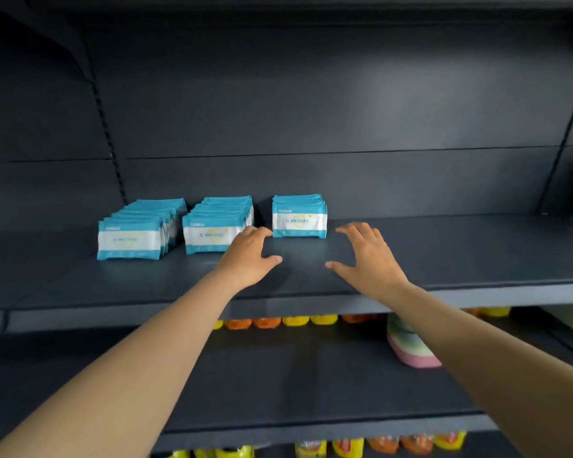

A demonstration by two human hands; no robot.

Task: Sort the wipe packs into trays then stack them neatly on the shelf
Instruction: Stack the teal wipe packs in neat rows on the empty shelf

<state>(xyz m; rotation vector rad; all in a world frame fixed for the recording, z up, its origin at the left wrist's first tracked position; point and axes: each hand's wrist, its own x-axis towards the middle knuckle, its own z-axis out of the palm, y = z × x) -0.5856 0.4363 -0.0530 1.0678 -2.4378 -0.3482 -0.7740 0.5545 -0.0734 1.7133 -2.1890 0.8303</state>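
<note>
Three rows of blue-and-white wipe packs stand upright on a dark grey shelf (444, 252): a long left row (136, 233), a middle row (214, 228) and a short right row (299, 217). My left hand (250, 256) hovers over the shelf in front of the gap between the middle and right rows, fingers apart, holding nothing. My right hand (368, 259) is spread open just right of and in front of the short right row, not touching it. No tray is in view.
The shelf stretches bare to the right of the packs. A lower shelf (278, 385) holds a pastel striped item (407, 348) on the right. Yellow and orange packets (278, 321) hang under the shelf edges. A slotted upright (105, 127) runs up the back panel at left.
</note>
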